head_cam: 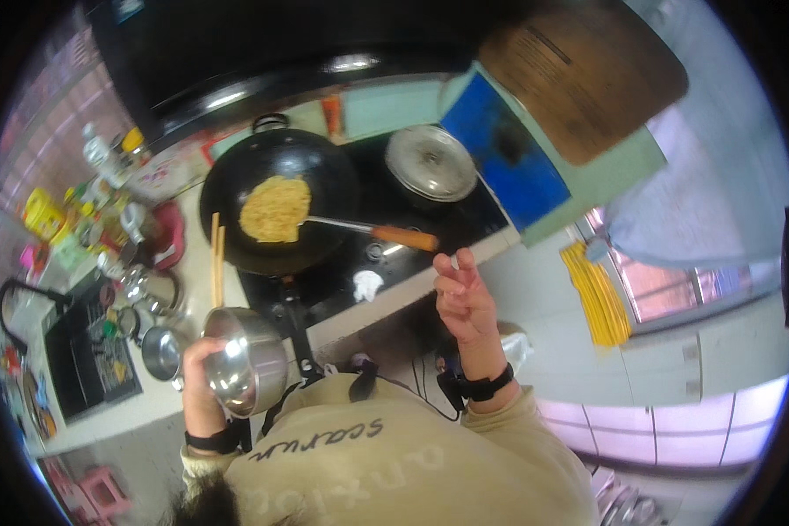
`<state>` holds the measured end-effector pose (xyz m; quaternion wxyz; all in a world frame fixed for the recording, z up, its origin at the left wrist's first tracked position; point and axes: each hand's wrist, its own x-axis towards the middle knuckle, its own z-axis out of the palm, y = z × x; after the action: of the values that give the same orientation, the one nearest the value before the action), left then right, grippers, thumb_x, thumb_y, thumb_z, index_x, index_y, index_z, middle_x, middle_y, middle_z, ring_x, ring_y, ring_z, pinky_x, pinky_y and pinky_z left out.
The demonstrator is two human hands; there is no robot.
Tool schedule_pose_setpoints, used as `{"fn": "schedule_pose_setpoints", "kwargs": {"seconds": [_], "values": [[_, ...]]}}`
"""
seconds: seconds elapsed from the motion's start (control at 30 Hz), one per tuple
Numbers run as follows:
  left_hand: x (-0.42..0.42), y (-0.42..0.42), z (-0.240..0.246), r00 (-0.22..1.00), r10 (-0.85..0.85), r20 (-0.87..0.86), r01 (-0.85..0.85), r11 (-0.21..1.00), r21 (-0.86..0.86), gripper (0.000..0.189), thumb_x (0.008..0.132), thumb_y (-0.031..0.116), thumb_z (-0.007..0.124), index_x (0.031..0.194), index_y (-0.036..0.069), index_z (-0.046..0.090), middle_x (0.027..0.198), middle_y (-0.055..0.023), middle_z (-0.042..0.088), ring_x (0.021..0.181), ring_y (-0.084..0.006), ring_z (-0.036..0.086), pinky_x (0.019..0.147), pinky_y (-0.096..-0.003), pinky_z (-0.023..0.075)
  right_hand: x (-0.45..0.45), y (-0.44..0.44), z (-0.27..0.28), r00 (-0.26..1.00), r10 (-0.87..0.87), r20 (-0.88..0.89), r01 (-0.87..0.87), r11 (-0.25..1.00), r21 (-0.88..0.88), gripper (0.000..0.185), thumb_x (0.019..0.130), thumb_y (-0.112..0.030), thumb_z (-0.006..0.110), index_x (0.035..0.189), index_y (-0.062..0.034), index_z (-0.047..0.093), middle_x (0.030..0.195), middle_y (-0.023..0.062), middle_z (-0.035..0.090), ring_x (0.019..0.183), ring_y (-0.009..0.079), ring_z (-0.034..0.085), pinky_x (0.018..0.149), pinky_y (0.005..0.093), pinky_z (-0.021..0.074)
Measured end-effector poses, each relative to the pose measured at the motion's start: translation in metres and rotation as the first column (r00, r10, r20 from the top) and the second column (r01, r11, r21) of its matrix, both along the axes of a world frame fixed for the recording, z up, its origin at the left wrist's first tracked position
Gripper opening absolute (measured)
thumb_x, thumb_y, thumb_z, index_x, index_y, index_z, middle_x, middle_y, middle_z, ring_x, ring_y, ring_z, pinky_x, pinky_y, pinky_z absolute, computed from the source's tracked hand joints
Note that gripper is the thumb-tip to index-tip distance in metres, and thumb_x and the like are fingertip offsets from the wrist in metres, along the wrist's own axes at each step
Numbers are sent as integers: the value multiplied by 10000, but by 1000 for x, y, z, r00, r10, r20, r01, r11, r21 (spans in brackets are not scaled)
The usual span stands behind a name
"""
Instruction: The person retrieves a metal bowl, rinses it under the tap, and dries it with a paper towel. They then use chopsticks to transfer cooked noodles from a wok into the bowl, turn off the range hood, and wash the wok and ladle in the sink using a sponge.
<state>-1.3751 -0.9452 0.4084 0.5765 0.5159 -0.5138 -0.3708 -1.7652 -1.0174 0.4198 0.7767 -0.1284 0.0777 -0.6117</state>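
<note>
My left hand (204, 381) grips the rim of a shiny metal bowl (256, 361), which is tilted so that its inside shows. My right hand (463, 296) is raised with its fingers curled and apart, holding nothing, just below the wooden handle (404, 237) of a spatula. The spatula's metal end touches a yellow pancake-like food (276, 209) in a black wok (302, 256) on the cooktop. A pair of wooden chopsticks (217, 263) stands upright in the picture beside the wok, their lower ends meeting the bowl's edge or hidden by it.
A lidded pot (430, 163) stands on the right of the black cooktop, near a crumpled white tissue (367, 285). The wok's handle (297, 329) points towards me. Left are a small metal pot (162, 353), jars, bottles and a black sink (92, 348). A brown board (585, 79) lies at upper right.
</note>
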Motion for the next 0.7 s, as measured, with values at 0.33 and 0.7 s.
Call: {"fn": "schedule_pose_setpoints", "kwargs": {"seconds": [0.33,0.7], "values": [[-8,-39,20,819,1,-574,314,836,450,262,856,238,600,1065,79,597,1004,-97,654,896,-222,650,815,-334,533,-47,46,-5,940,-334,65,339,937,-90,543,724,232,584,1127,-131,580,1241,140,551,860,109,500,677,175,483],[-57,-74,49,774,6,-633,472,661,584,415,775,272,584,1104,25,637,958,-110,684,852,-260,662,785,-372,543,-92,83,-12,739,-666,96,673,736,-72,411,784,188,540,1064,-112,567,1098,80,613,858,92,569,612,183,475]]}}
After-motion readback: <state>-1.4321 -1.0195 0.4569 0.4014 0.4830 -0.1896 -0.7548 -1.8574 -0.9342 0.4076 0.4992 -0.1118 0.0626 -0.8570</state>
